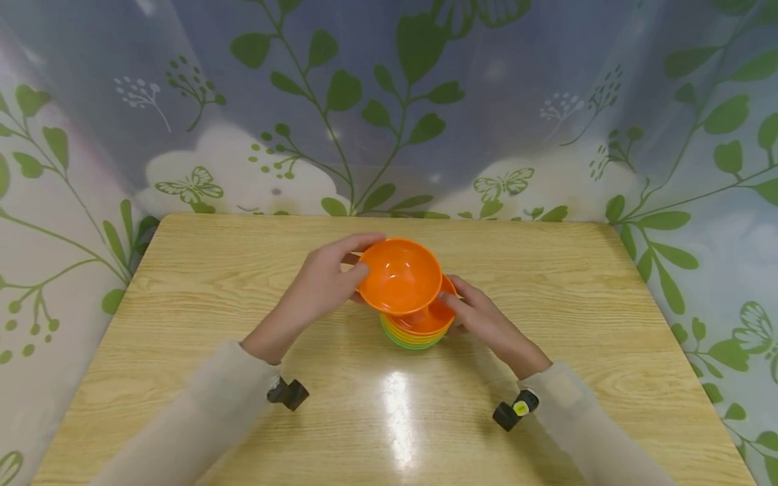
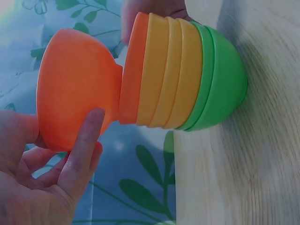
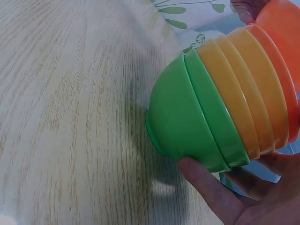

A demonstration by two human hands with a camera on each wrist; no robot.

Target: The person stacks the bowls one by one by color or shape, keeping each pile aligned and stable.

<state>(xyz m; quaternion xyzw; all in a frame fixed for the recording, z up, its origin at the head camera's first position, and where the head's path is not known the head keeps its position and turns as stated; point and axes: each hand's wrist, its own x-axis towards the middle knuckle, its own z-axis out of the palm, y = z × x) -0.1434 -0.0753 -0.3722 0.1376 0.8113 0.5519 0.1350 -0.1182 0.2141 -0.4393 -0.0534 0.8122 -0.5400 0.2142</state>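
Observation:
My left hand (image 1: 322,277) holds an orange bowl (image 1: 399,277) by its left side, thumb at the rim and fingers against the outer wall. Its foot is at the mouth of a nested stack of bowls (image 2: 178,70), over the far-left part; whether they touch I cannot tell. An orange bowl (image 2: 133,75) tops this stack, several yellow bowls (image 3: 239,89) sit in the middle, and green bowls (image 3: 180,112) form the bottom. Gripping the stack from the right is my right hand (image 1: 486,320), thumb over the top orange rim and fingers along the outside.
The stack is over a light wood-grain table (image 1: 243,270). Behind the table and at both sides hangs a curtain (image 1: 389,135) printed with leaves and butterflies. Small black devices (image 1: 288,393) are strapped at both wrists.

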